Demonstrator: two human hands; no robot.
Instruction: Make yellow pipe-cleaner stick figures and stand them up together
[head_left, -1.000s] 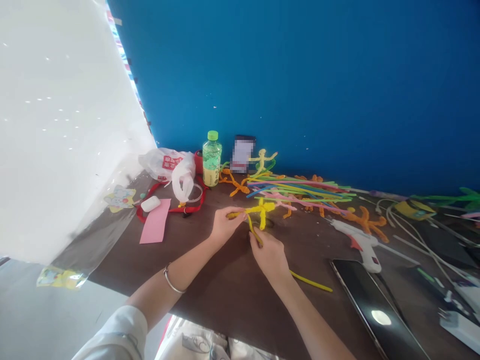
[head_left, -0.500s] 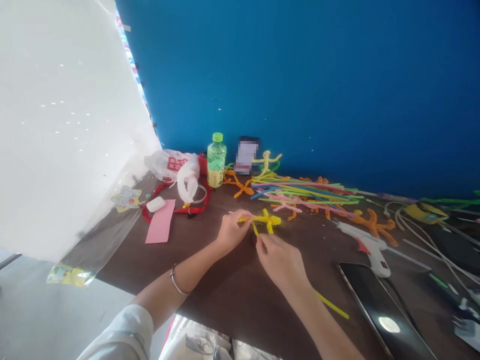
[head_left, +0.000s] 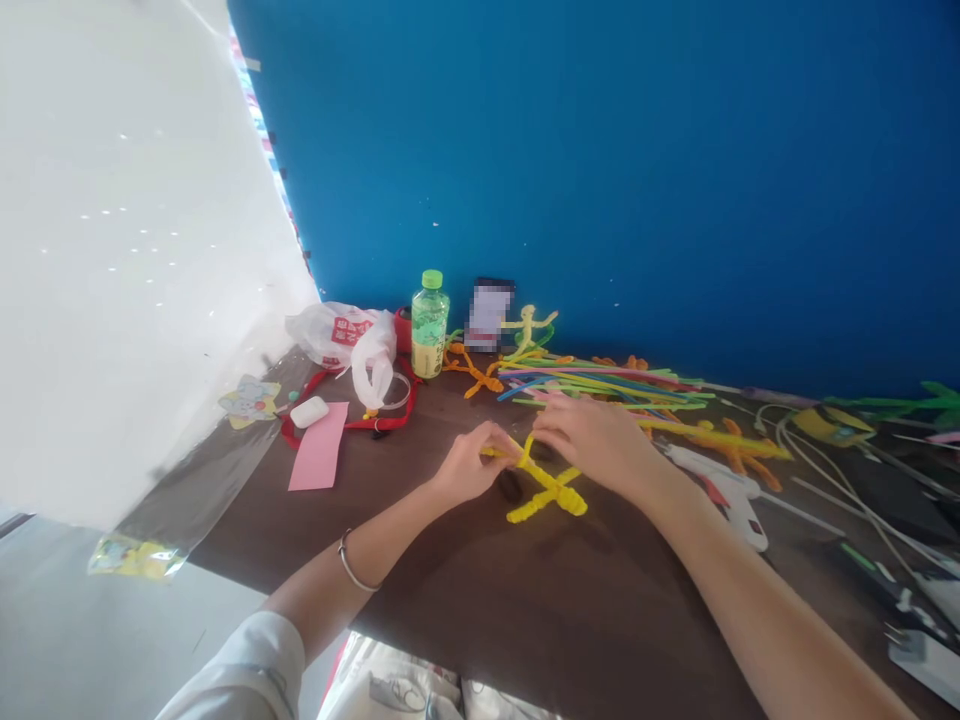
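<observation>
My left hand (head_left: 471,465) pinches one limb of a yellow pipe-cleaner figure (head_left: 556,490). The figure's thick, wound head and arms point right and toward me, just above the dark table. My right hand (head_left: 592,437) is closed with its fingertips on a yellow strand that rises from the held limb. From behind this hand a long yellow pipe cleaner (head_left: 731,437) sticks out to the right; it looks like the same strand, but my hand hides the join. My fingers partly cover the pinched limb's end.
Loose coloured pipe cleaners (head_left: 600,380) lie along the blue wall, beside orange figures and a pale yellow figure (head_left: 528,325). A green-capped bottle (head_left: 429,325), plastic bag (head_left: 337,335), pink paper (head_left: 319,450) and white case (head_left: 309,411) stand left. A glue gun (head_left: 731,500) and cables lie right.
My right hand has swung up and right, drawing the strand over the limb. The figure has turned, its head now lower and toward me. My right forearm now covers the black phone.
</observation>
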